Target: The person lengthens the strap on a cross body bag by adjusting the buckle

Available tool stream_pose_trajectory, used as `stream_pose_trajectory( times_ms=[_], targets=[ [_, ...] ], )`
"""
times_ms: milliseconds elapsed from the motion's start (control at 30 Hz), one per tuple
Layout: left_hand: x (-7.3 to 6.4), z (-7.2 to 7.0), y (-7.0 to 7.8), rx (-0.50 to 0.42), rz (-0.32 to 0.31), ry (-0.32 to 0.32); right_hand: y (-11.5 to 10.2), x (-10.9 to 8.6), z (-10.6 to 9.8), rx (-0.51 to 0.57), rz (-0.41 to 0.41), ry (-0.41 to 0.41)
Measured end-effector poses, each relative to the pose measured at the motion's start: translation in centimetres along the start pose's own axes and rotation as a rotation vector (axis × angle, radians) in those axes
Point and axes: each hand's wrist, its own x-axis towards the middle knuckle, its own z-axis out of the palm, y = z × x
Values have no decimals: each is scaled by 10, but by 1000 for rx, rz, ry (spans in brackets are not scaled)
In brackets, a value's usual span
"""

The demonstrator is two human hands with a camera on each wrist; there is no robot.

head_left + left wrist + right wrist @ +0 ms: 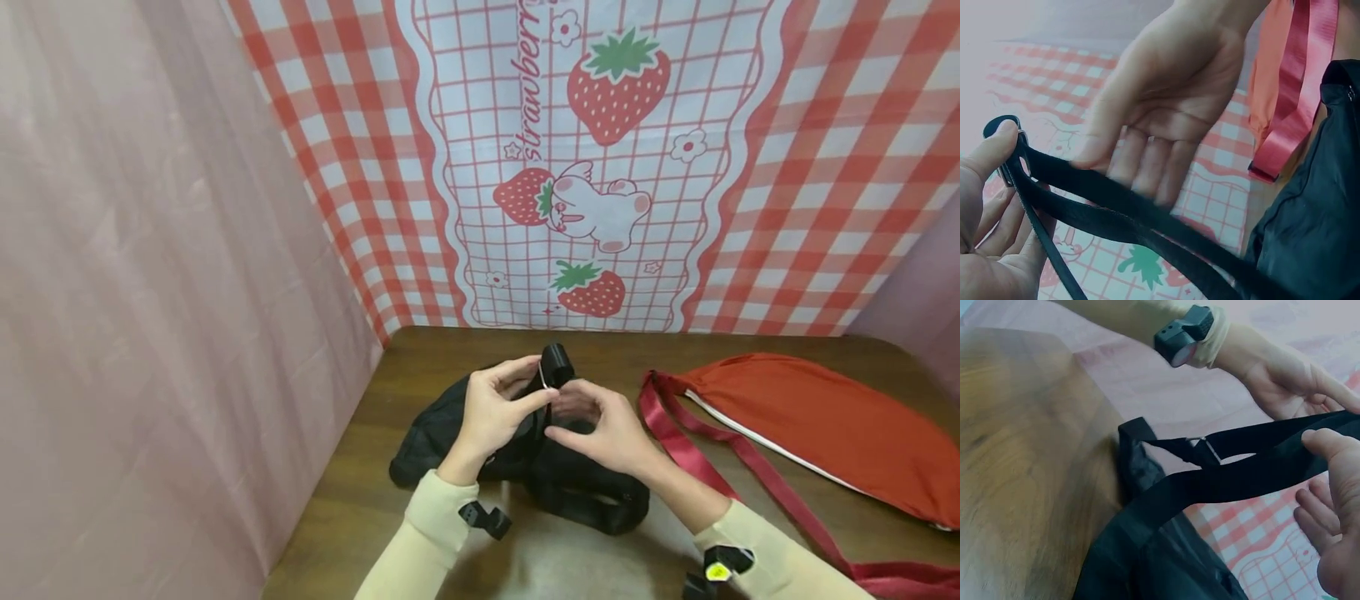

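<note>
A black fabric bag lies on the table below both hands, its black strap raised above it. My left hand pinches a folded loop of the strap, right at a small metal slider buckle. Opposite it, my right hand is beside the strap with thumb and fingers spread apart. In the right wrist view its thumb overlaps the strap's edge, while the fingers lie lower. Another metal buckle shows farther along the strap in that view.
To the right on the wooden table lies an orange-red bag with a white zipper and a long, shiny red strap. A checked strawberry cloth hangs behind the table, and a pale pink curtain hangs at the left.
</note>
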Motion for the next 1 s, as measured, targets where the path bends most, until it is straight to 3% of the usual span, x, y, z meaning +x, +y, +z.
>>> stream_pose_trajectory(
  times_ms=[267, 500, 700, 1000],
  targets=[
    [0, 2, 0, -19, -1, -15, 2, 0, 11, 105, -106, 132],
    [2, -4, -1, -9, -12, 23, 7, -9, 8, 115, -100, 95],
    [3, -6, 3, -35, -12, 31, 8, -11, 6, 41, -64, 35],
    [1, 0, 1, -58, -14, -15, -2, 0, 12, 71, -143, 145]
  ],
)
